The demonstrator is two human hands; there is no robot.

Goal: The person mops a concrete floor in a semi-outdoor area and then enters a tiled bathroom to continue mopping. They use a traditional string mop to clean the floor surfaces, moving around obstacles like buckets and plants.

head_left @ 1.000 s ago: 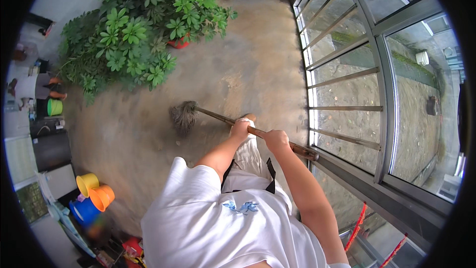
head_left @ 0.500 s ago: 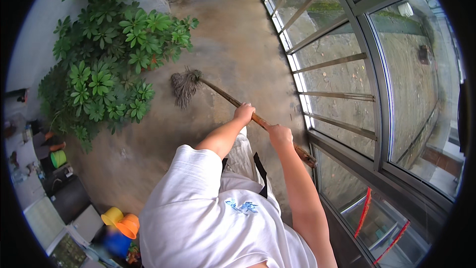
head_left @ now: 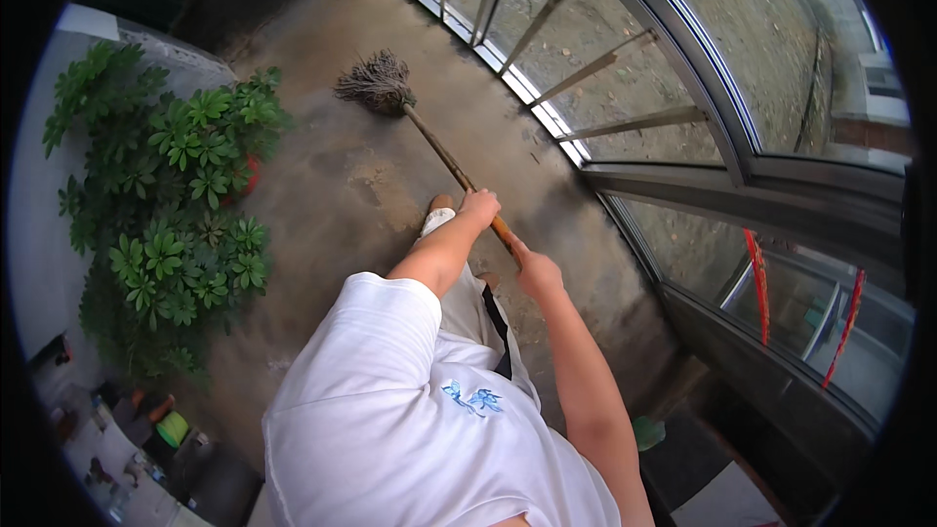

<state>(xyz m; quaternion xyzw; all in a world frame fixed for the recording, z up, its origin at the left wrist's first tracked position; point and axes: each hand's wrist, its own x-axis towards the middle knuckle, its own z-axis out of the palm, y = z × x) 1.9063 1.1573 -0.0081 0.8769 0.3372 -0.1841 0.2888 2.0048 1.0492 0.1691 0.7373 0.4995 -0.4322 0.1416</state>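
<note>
A mop with a wooden handle point(head_left: 441, 151) stretches away from me across the floor point(head_left: 322, 254). Its grey, stringy head point(head_left: 375, 84) rests on the floor, strands fanned toward the far left. My left hand point(head_left: 479, 207) is wrapped round the middle of the handle. Lower down, nearer my body, my right hand point(head_left: 539, 271) grips the same handle. The handle's end beyond the right hand is hidden. My shoe point(head_left: 440, 202) shows beside the left hand.
A large leafy plant point(head_left: 185, 205) in a red pot point(head_left: 251, 176) spreads along the left wall. Metal-framed windows with bars point(head_left: 639, 124) line the right side. Red strips point(head_left: 757, 285) hang on the glass. A green container point(head_left: 173, 428) and clutter stand at lower left.
My view has turned, and the plant now sits farther left. The mop head has swept toward the windowed side; its strands, which hung toward me, now point away. Both hands keep their grip.
</note>
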